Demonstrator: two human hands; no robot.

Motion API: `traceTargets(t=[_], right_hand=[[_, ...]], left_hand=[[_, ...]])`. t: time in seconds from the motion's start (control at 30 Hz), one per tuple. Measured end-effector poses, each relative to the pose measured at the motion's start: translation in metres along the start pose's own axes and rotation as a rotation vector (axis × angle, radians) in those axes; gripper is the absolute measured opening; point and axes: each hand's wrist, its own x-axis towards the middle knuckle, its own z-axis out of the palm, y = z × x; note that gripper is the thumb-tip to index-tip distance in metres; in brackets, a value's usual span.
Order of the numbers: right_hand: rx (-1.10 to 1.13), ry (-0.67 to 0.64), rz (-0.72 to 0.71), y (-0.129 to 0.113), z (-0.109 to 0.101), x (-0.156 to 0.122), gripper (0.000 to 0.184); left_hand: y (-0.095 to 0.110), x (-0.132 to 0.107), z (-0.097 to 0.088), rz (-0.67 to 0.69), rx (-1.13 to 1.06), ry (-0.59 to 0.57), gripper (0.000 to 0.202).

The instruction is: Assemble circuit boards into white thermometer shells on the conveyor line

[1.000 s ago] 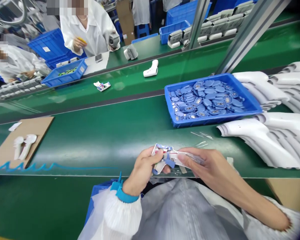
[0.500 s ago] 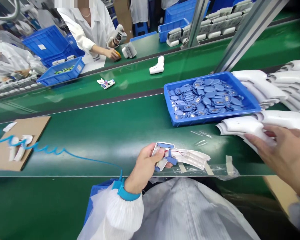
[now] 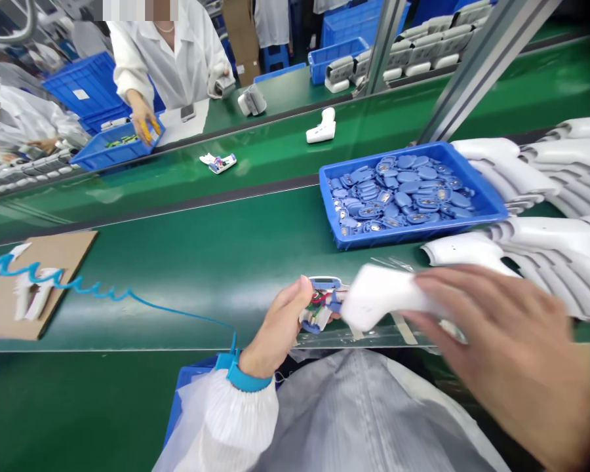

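Note:
My left hand is closed around a white half-shell with blue parts and red wires inside, held just above the near edge of the green belt. My right hand grips a second white casing half and holds it right beside the first, nearly touching its open side. The right hand is blurred by motion. A blue coiled cord runs from the blue wrist strap on my left wrist across the belt.
A blue tray of several blue button parts stands ahead on the right, with stacked white casing halves beside it. A cardboard sheet with white parts lies left. On the far belt lie a white thermometer body and a small assembly; a person in white reaches into a blue bin.
My right hand left the held shell, reached to the stack on the right, took a white casing half and brought it back to the left hand. The cord swung across the belt.

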Motion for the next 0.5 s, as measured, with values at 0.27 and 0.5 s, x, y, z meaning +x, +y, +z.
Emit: traceTargets(t=[0.27, 0.5], right_hand=[[0.117, -0.060, -0.192, -0.065, 0.025, 0.031, 0.024], [0.871, -0.528, 0.258, -0.051, 0.030, 0.039, 0.039]], left_hand=[[-0.009, 0.000, -0.004, 0.149, 0.303, 0.016, 0.044], [0.001, -0.001, -0.010, 0.196, 0.575, 0.007, 0.042]])
